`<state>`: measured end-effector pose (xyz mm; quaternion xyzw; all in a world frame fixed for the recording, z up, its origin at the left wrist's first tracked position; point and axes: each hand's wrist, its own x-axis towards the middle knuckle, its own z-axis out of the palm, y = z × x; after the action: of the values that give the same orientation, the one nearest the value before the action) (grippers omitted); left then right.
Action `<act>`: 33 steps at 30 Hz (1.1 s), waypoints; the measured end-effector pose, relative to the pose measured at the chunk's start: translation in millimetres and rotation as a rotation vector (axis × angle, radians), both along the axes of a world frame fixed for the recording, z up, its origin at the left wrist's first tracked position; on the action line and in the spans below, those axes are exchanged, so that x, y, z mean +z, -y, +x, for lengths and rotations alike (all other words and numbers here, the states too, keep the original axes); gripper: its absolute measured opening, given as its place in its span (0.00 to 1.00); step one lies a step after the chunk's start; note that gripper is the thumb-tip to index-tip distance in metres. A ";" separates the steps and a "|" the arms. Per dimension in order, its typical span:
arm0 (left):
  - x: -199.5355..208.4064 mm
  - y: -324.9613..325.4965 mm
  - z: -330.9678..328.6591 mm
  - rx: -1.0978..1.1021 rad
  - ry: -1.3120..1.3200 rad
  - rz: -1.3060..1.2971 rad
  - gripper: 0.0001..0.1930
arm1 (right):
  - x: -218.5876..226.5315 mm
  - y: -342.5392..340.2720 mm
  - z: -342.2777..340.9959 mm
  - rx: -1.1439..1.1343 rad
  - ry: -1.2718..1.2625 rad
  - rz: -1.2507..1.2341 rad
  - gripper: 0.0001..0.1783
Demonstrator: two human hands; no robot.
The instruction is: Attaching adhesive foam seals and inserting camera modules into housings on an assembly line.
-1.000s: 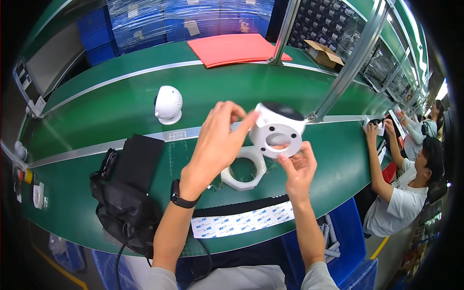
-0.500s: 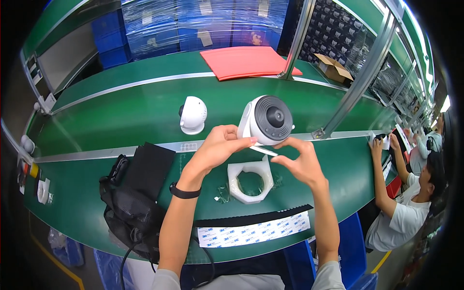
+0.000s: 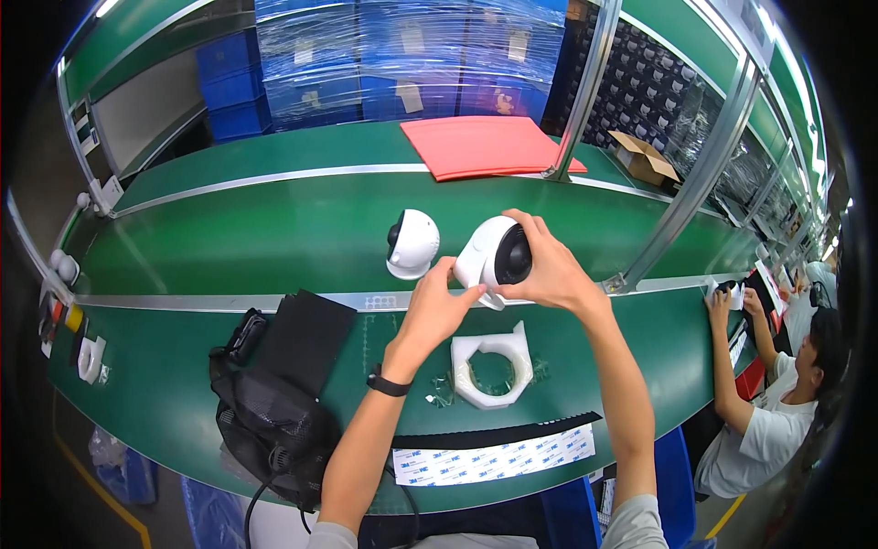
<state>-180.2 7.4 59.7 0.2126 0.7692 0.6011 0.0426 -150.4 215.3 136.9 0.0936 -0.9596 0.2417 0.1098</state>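
A white, rounded security camera (image 3: 476,249) with a black lens face is held in the air between my two hands, its lens side turned right. My left hand (image 3: 441,304) pinches its base from the lower left, thumb against the white base. Around the right side wraps my right hand (image 3: 556,267), fingers over the top and thumb below, partly covering the lens face. A second white camera (image 3: 416,245) stands just left of the held one. Nearer me on the green bench lies a white foam ring (image 3: 464,373) with an octagonal outline.
A strip with patterned white backing (image 3: 498,459) lies along the front edge beside a black strip. At left are a black mesh bag (image 3: 270,435) and a black sheet (image 3: 309,340). Red sheets (image 3: 485,146) lie farther back by a metal post (image 3: 585,91). A co-worker (image 3: 768,412) works at right.
The held camera has been turned so its lens face points right instead of toward me. My right hand has moved from beneath its base up around its right side.
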 end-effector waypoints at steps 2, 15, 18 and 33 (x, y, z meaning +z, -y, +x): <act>-8.5 13.1 1.6 0.147 -0.235 -0.187 0.35 | -9.1 8.8 -21.0 -0.005 -0.040 0.049 0.60; 63.8 70.2 48.7 -0.137 -0.211 -0.427 0.25 | -117.3 -57.5 -138.5 -0.377 -0.219 0.576 0.62; 82.5 76.9 59.5 -0.199 -0.263 -0.207 0.21 | -104.9 -52.2 -140.5 -0.430 -0.131 0.713 0.59; 171.4 105.5 144.7 -1.584 0.025 0.642 0.17 | -75.2 61.2 -64.8 0.018 -0.719 0.133 0.19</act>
<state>-35.4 -98.1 231.1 0.6828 0.1855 0.5851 0.3964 -215.2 154.2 61.7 0.1881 -0.8724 0.1315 0.4315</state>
